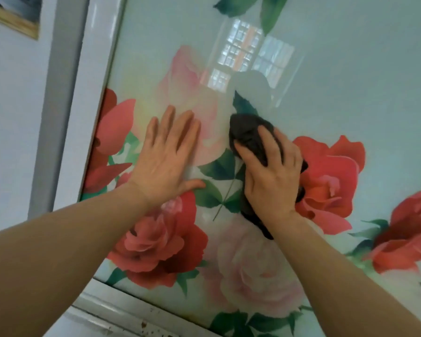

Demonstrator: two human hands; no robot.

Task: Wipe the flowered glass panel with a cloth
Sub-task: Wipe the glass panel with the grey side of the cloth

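Left hand (167, 156) lay flat, fingers spread, grip empty, braced on flowered glass panel (350, 76) near white frame (66, 98). Right hand (272, 173) pressed dark cloth (247, 133) mid-panel, grip closed round it. Risks: bare palm likely smears glass; bunched cloth may slip. Window glare masked smudges; panel's right edge cut off.

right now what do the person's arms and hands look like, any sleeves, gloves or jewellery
Both forearms are bare up to the frame edge: no sleeves in view. The left hand and right hand wear no gloves, and no rings, watch or bracelets show on the fingers or wrists. Nails look short and unpainted.
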